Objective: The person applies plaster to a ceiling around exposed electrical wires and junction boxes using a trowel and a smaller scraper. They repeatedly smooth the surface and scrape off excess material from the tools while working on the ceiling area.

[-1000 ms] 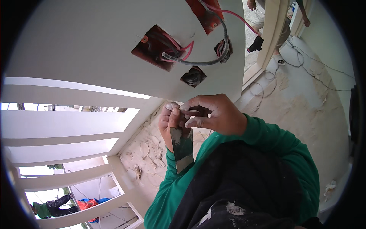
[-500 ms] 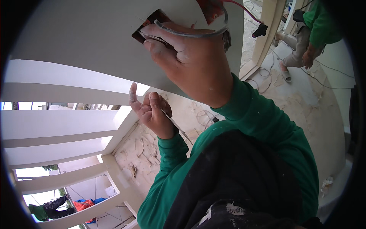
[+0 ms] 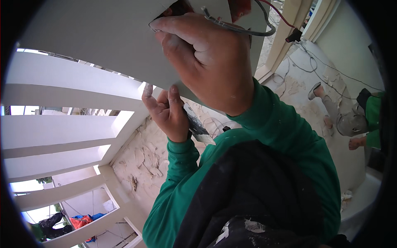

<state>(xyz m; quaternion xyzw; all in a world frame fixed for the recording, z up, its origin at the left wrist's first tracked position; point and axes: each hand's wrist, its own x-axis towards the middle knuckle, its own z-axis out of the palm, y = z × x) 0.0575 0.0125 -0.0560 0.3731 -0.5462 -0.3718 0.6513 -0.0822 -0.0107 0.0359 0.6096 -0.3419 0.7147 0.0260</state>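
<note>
My right hand (image 3: 211,60) is raised at a grey wall surface (image 3: 99,33), its thumb and index finger pinched together at the edge of a dark, reddish square cutout (image 3: 180,8). Whatever lies between those fingertips is too hidden to name. A grey cable (image 3: 244,31) with a ragged end curves across the back of this hand. Lower and to the left, my left hand (image 3: 167,113) is closed on a putty knife (image 3: 197,124), its flat blade smeared grey and white and pointing down toward my knee. Some of its fingers stick up.
A second reddish cutout (image 3: 240,9) sits right of the first. A red wire with a black end (image 3: 293,36) hangs beside it. Loose cables (image 3: 308,62) and dried plaster patches (image 3: 142,153) lie on the floor. Another person (image 3: 351,118) in green is at the right.
The putty knife in my left hand has turned from edge-on to showing its flat face. My right fingers have shifted at the cutout's edge. The other person appears farther right and lower.
</note>
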